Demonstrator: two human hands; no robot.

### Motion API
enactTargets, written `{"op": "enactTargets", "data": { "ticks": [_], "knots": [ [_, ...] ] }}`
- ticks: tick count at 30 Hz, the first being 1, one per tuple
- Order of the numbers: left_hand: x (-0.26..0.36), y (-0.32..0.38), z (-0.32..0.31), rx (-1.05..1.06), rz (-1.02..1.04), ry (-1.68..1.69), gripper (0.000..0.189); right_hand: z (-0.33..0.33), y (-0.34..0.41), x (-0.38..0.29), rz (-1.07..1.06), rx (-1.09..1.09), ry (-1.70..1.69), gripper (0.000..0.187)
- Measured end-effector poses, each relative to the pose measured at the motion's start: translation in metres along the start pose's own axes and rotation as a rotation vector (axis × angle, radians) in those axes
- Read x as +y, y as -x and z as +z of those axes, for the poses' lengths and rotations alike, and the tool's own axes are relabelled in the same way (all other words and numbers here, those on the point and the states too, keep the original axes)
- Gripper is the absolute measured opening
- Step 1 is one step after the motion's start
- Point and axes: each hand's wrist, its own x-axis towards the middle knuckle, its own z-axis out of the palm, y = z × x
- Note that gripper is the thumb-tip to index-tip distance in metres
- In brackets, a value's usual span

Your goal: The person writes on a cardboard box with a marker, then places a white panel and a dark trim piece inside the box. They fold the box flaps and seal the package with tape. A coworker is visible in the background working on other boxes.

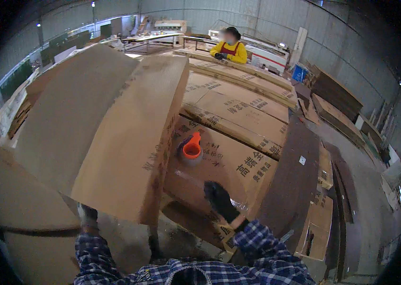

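Observation:
A large cardboard sheet with folded flaps [125, 139] rises in front of me on the left. My left hand [88, 213], in a dark glove, is at its lower edge, the fingers mostly hidden behind the cardboard. Over the near edge of a flat printed carton [218, 160] is my right hand [218, 199], in a black glove, with no object visible in it; its fingers look close together. An orange tape dispenser [192, 146] rests on that carton, just right of the cardboard sheet.
More flat cartons [236, 103] lie beyond. A co-worker in yellow sleeves [229, 50] is at their far end. Dark brown panels [289, 167] run along the right, with a small carton [316, 228] beside them. Other cardboard [26, 192] lies at the left.

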Motion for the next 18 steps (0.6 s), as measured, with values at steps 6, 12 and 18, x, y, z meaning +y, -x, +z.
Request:
{"op": "enactTargets", "data": {
  "ticks": [6, 12, 18],
  "knots": [
    [-0.023, -0.100, -0.012, -0.058, -0.089, -0.226, 0.036, 0.034, -0.111, 0.022, -0.286, 0.011, 0.722, 0.053],
    [-0.051, -0.192, -0.055, -0.228, -0.036, -1.269, 0.033, 0.053, -0.133, 0.038, 0.050, -0.052, 0.826, 0.033],
    [-0.076, -0.245, -0.034, -0.272, -0.013, -1.600, 0.034, -0.007, -0.067, 0.047, -0.048, 0.359, 0.833, 0.023]
  ]
}}
